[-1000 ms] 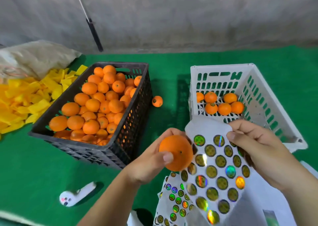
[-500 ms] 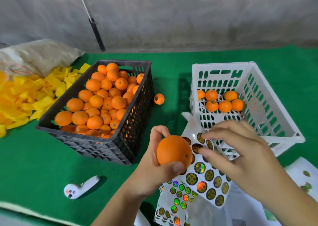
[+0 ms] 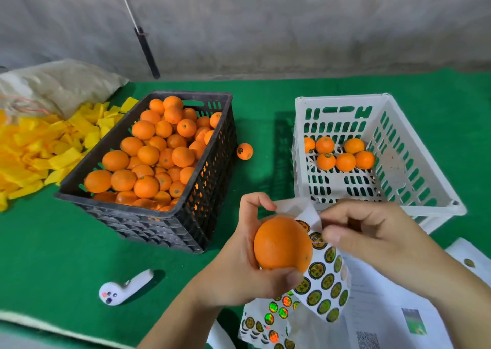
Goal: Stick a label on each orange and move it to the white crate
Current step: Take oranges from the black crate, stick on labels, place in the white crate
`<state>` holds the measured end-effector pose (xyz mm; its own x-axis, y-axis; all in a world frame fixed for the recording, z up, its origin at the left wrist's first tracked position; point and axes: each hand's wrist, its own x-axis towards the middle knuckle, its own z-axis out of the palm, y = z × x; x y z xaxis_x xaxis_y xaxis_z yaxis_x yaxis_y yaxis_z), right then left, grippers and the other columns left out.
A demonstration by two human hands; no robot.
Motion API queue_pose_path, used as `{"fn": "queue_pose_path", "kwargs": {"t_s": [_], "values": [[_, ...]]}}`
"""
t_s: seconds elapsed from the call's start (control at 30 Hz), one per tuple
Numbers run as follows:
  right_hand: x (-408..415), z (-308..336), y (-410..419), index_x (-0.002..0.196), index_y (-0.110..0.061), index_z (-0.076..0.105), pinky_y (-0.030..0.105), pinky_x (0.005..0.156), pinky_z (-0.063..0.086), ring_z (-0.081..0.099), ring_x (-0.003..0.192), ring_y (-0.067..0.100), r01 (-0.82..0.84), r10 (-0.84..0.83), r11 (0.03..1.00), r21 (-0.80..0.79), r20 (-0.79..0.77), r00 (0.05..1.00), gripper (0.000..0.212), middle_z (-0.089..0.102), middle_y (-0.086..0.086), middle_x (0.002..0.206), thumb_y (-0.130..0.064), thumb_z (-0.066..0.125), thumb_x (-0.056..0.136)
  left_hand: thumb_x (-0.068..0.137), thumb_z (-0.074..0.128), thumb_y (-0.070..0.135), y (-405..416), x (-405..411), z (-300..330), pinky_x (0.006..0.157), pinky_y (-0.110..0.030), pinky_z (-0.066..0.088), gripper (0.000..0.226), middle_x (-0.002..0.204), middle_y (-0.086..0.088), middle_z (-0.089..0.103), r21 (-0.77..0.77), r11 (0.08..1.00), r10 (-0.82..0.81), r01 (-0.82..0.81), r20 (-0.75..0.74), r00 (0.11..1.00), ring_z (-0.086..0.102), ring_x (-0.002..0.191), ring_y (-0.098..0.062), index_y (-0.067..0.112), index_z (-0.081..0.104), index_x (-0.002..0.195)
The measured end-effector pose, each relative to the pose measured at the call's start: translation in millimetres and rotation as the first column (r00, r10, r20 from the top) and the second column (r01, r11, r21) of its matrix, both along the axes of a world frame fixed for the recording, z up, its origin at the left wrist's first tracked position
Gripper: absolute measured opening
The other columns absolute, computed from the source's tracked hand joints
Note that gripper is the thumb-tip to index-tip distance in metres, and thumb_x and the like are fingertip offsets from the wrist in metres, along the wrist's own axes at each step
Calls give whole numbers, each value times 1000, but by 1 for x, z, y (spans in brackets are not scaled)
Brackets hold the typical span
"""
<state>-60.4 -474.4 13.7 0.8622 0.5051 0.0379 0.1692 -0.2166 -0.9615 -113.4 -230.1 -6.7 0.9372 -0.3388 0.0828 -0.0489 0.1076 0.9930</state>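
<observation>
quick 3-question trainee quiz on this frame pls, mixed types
1. True or false: the left hand holds an orange.
2. The white crate holds how many oranges? A) none B) six C) about twenty
3. Fill in: the right hand is at the ____ sheet.

Key: 1 true. 2 B. 3 sticker.
</observation>
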Motion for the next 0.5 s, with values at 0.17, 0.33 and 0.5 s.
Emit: {"fn": "queue_pose_path", "kwargs": {"t_s": [0.17, 0.33, 0.5], "values": [[-3, -4, -2, 88, -19, 82, 27, 72, 52, 62, 71, 18, -17, 19, 999, 51, -30, 999, 25, 69, 8, 78, -41, 71, 93, 77, 80, 14, -1, -1, 0, 71, -39, 53, 74, 115, -5, 61, -24, 999, -24, 24, -3, 1000, 64, 93, -29, 34, 28, 127], [-3, -3, -6, 93, -24, 84, 28, 71, 55, 68, 73, 16, 29, -24, 997, 78, -67, 997, 23, 75, 9, 81, -45, 74, 89, 76, 80, 13, -1, 0, 2, 72, -44, 53, 72, 119, -11, 59, -17, 999, -27, 27, -9, 1000, 65, 95, -29, 37, 32, 124], [-5, -1, -3, 86, -29, 82, 22, 66, 48, 60, 68, 14, 24, -24, 1000, 6, 59, 998, 16, 68, 4, 76, -39, 71, 92, 76, 80, 13, -3, 1, 2, 75, -38, 53, 72, 117, -3, 61, -7, 999, -39, 39, -9, 999, 64, 98, -26, 35, 32, 125]]}}
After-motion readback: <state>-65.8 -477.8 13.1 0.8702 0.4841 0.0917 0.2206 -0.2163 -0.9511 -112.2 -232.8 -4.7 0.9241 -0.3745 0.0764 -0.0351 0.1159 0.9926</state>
